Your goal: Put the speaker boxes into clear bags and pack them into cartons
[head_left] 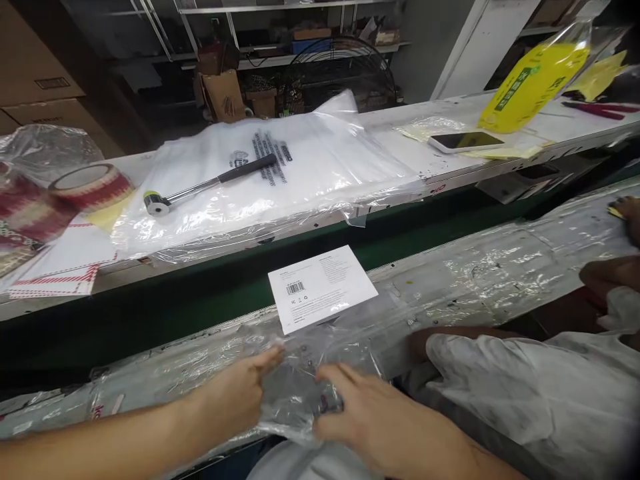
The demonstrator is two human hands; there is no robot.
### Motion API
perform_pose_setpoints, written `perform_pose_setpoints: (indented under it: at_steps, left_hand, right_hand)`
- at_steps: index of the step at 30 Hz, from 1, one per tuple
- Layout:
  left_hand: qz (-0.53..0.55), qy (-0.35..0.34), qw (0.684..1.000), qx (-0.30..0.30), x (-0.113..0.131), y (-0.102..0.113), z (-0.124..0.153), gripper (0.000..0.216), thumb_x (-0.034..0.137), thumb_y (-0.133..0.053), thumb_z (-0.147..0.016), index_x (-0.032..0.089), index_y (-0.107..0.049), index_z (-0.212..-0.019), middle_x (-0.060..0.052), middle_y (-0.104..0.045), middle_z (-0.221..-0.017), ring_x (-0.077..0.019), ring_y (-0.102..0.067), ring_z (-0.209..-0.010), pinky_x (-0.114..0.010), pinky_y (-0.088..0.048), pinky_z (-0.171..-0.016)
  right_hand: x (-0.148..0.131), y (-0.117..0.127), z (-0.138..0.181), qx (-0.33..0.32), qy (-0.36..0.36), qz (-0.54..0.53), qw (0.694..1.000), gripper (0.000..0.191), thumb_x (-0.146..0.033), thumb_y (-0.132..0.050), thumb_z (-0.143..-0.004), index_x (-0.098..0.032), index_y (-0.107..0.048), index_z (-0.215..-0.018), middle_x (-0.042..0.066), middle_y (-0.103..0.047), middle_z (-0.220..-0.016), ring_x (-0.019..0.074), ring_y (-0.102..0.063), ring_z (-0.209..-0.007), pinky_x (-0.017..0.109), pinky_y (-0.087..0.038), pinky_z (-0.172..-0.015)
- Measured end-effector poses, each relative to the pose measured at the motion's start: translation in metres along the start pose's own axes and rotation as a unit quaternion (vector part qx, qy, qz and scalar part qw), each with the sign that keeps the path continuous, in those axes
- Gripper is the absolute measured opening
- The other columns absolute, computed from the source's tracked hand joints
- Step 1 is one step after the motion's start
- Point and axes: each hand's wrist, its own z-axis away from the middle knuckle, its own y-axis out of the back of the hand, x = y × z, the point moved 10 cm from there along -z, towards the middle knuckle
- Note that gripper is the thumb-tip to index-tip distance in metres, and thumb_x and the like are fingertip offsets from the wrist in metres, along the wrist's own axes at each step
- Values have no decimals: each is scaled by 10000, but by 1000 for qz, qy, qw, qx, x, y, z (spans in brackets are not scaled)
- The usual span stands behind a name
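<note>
A clear plastic bag [295, 393] lies at the near edge of the plastic-covered ledge, between my two hands. My left hand [245, 387] is closed on the bag's left side, index finger pointing forward; the fingers are slightly blurred. At its right side my right hand [365, 413] is over the bag, thumb and fingers spread apart. Just beyond the hands, a flat white printed card [333, 287] with a barcode rests on the ledge, reaching over the green conveyor belt. Neither hand touches the card.
Across the green belt [210, 287], a white shelf carries a stack of plastic bags [200, 153] with a hammer [215, 181] on top. Tape rolls [93, 190] stand left; a phone [465, 141], yellow-labelled bottle [535, 87] and red pliers [600, 110] lie right. A person [540, 387] sits close on the right.
</note>
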Motion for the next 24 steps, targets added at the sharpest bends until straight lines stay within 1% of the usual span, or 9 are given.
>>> perform_pose_setpoints:
  at_steps: [3, 5, 8, 10, 12, 15, 18, 21, 24]
  left_hand:
    - [11, 80, 993, -82, -21, -16, 25, 812, -55, -792, -506, 368, -726, -1196, -160, -760, -1048, -502, -567, -1219, -696, -448, -978]
    - [35, 110, 978, -176, -33, -26, 42, 803, -90, -705, -573, 362, -699, -1237, -175, -766, -982, -478, -688, -993, -569, -566, -738]
    - [103, 79, 970, -207, -27, -14, 47, 390, -3, -608, -717, 226, -796, -971, -156, -757, -792, -364, -731, -757, -414, -549, -640]
    - [146, 79, 971, -171, -24, 5, 40, 231, 111, -594, -788, 194, -792, -873, -160, -746, -764, -352, -720, -738, -391, -515, -618]
    - [196, 79, 967, -143, -22, 17, 33, 181, 213, -597, -822, 180, -775, -812, -146, -729, -709, -331, -696, -690, -369, -467, -584]
    - [334, 60, 934, -113, -22, 23, 33, 159, 254, -592, -825, 203, -716, -740, -68, -691, -645, -251, -632, -625, -312, -379, -532]
    - [514, 61, 841, -156, -22, 5, 46, 64, 248, -608, -778, 224, -661, -751, -2, -658, -640, -187, -587, -573, -260, -360, -493]
    - [601, 101, 771, -186, -28, -15, 57, 94, 267, -573, -811, 230, -660, -813, 31, -591, -547, -159, -537, -478, -240, -386, -477]
    - [624, 86, 764, -139, -39, -11, 42, 178, 314, -566, -867, 221, -717, -846, 23, -563, -531, -144, -514, -502, -229, -390, -501]
  right_hand:
    - [35, -2, 19, -52, -40, -25, 998, 487, -27, -480, -848, -330, -616, -1204, 32, -641, -937, 208, -617, -878, 311, -478, -780]
    - [49, -2, 22, -54, -49, -75, 995, 426, -59, -444, -879, -287, -617, -1195, 16, -646, -861, 185, -614, -810, 298, -480, -761]
    - [37, -3, 1, 19, -15, -180, 983, 436, -276, -563, -918, -244, -536, -1352, 96, -576, -1312, 237, -567, -1175, 348, -468, -982]
    - [9, -20, -24, 26, 35, -236, 971, 861, -465, -717, -817, -251, -304, -1542, 119, -319, -1570, 298, -384, -1396, 389, -371, -1129]
    - [-12, -45, -49, 3, 55, -247, 968, 1118, -548, -792, -719, -226, -167, -1589, 147, -309, -1572, 333, -364, -1403, 419, -359, -1138]
    - [-12, -70, -69, -39, 56, -231, 971, 640, -449, -731, -820, -187, -547, -1375, 103, -618, -1210, 246, -587, -1107, 335, -476, -965]
    - [7, -60, -61, -57, 96, -212, 971, 179, -320, -714, -836, -200, -725, -968, 57, -628, -1182, 196, -593, -1105, 283, -455, -969]
    - [39, -45, -39, -76, 59, -141, 985, 119, -267, -735, -766, -188, -724, -854, 65, -664, -1153, 239, -580, -1166, 312, -442, -1000]
    - [79, -44, -15, -108, -102, -44, 988, 257, -301, -695, -767, -133, -721, -959, 123, -705, -962, 289, -655, -959, 339, -515, -791]
